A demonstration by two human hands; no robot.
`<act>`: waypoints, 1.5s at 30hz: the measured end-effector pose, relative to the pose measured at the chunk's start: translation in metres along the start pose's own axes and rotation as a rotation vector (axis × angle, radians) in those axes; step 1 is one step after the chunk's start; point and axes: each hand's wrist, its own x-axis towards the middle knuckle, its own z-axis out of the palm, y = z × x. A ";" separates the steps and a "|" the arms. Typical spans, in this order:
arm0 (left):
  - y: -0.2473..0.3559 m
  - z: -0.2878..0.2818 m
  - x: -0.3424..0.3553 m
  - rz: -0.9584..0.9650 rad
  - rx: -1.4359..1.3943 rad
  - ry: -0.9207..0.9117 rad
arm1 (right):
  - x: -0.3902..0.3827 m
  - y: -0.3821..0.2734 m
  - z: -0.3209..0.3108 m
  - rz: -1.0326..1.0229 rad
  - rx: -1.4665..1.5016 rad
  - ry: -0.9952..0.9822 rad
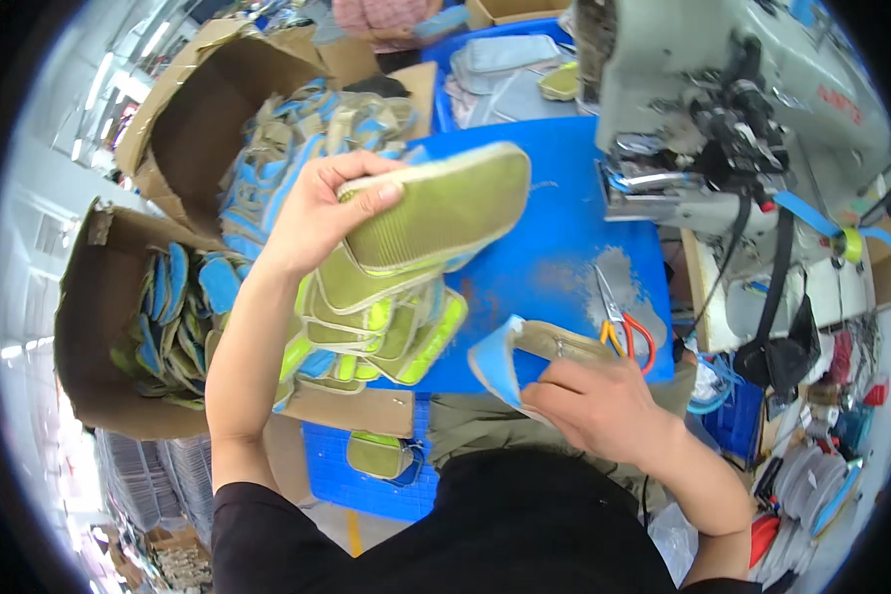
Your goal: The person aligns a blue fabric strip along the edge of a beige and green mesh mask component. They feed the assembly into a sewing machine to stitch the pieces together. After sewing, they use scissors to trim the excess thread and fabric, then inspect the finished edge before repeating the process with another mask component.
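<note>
My left hand is closed on a flat olive fabric piece, shaped like a slipper sole with pale edging. It is held above a pile of similar olive, lime and blue pieces at the left of the blue work table. My right hand grips a curved blue-and-beige fabric band near the table's front edge; the fingers hide part of it. Just beyond that hand lie scissors with orange-red handles.
A grey-white sewing machine stands at the right. Cardboard boxes at the left hold blue-beige fabric bands and sole-shaped pieces. Behind the table is a blue bin with pale pieces. Another person's torso shows at the far side.
</note>
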 end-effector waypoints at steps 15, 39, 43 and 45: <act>-0.021 0.142 -0.032 0.592 0.230 0.266 | 0.006 0.030 -0.032 0.227 0.017 0.417; -0.043 0.140 0.014 -0.162 -0.137 -0.650 | -0.005 0.032 -0.018 0.352 0.039 0.428; -0.011 0.132 -0.004 -0.128 -0.020 -0.439 | -0.008 0.030 -0.016 0.383 0.075 0.419; 0.002 0.130 -0.009 -0.101 0.084 -0.346 | -0.009 0.029 -0.014 0.384 0.104 0.422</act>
